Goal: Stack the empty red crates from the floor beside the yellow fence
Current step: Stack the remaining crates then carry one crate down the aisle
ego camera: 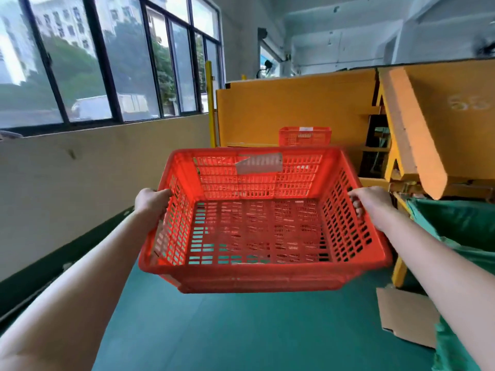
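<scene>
An empty red slotted crate (262,277) hangs in front of me above the green floor, held level by both hands. My left hand (152,200) grips its left rim, fingers curled over the edge. My right hand (371,204) grips the right rim the same way. A grey label is stuck on the crate's far wall. Farther ahead a second red crate (304,136) stands on the floor against the yellow fence panel (294,108).
Large windows over a beige wall (93,178) run along the left. On the right are a slanted yellow board (412,129), a green bin (460,223) and flat cardboard (407,314) on the floor. Green floor (227,330) lies ahead and below.
</scene>
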